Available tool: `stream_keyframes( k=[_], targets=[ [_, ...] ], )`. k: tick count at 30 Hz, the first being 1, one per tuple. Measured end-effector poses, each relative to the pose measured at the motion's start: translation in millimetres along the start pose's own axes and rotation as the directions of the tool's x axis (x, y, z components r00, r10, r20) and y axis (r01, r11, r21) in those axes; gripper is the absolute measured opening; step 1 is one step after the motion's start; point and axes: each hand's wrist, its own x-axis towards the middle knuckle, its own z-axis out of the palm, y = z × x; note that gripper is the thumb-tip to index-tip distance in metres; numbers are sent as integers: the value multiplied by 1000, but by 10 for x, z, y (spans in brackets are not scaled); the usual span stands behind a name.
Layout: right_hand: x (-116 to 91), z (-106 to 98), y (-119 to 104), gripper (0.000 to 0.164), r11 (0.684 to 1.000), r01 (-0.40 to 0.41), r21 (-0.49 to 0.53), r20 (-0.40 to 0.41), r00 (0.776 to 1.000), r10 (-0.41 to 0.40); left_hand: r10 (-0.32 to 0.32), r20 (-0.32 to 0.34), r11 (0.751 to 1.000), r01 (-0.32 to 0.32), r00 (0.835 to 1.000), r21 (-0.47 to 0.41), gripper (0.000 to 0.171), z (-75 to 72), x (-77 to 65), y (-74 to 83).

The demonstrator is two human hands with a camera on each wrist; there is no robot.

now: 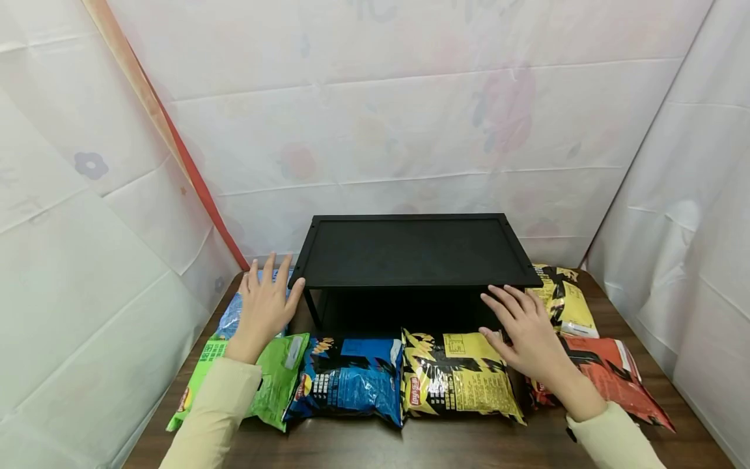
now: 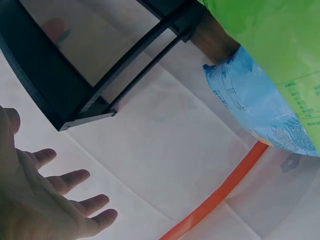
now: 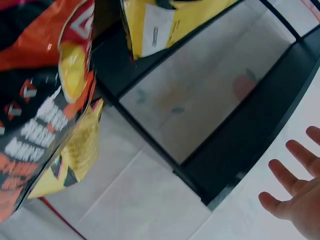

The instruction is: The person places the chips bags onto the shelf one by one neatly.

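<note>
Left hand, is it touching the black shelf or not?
Apart. The left wrist view shows pale cloth in a clear gap between the left hand and the shelf.

On the front red label (image 1: 415, 391) of the glossy yellow-and-black pillow-shaped snack bag (image 1: 463, 381) the brand "Lay's" can be read, with small Chinese characters beside it, while the bag's yellow panel of fine print is too small to make out. The glossy blue-and-black pillow-shaped bag (image 1: 357, 384) carries white block lettering that cannot be read, and the bright green plastic bag (image 2: 285, 45), pale blue plastic bag (image 2: 250, 95) and orange-and-black plastic bag (image 3: 35, 115) bear printed characters, likewise illegible
</note>
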Motion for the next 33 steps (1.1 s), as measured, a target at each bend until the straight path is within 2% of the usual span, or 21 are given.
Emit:
stream_keyframes(
  k=[7,15,24,33],
  targets=[
    [-31,139,-111,53,999,47,9,58,997,-47,-10,49,1000,10,999,2,59,25,117,-15],
    [-80,281,-158,52,997,65,35,127,989,-69,-26,97,999,23,995,25,60,75,245,-37],
    [-169,412,-249,52,995,52,81,239,968,-70,-33,213,999,29,976,24,61,113,332,-50],
    [-293,517,-311,49,985,79,151,300,946,-122,-2,226,1000,0,974,11,54,175,383,-97]
  ],
)
